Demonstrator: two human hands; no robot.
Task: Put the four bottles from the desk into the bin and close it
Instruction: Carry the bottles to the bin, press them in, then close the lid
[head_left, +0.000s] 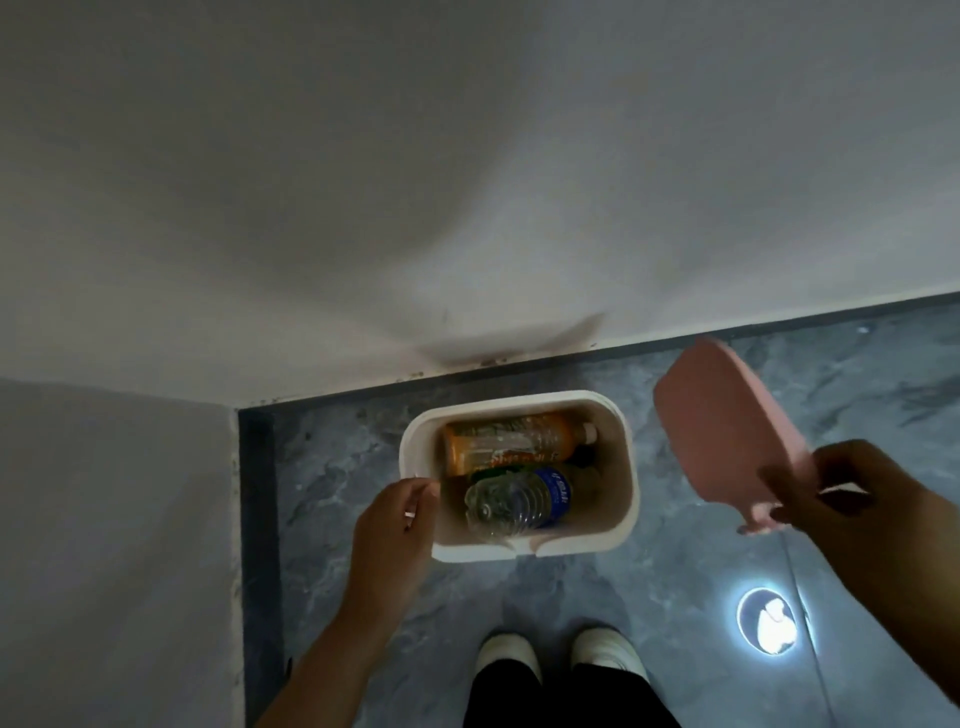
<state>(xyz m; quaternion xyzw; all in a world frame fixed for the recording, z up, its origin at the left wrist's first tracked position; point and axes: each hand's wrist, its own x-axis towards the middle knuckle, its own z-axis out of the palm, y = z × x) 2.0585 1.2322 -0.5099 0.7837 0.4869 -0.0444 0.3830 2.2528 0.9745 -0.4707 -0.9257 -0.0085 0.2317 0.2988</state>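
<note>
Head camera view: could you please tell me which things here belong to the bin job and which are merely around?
Job: white bin, orange bottle, clear bottle, pink lid, left hand, right hand.
Around: shoes, floor light reflection, wall.

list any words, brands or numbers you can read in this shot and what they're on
None can be read.
Clear bottle in the bin: blue label with white print, too blurred to read.
Orange bottle: label print too blurred to read.
Pink lid in the right hand: no text visible.
</note>
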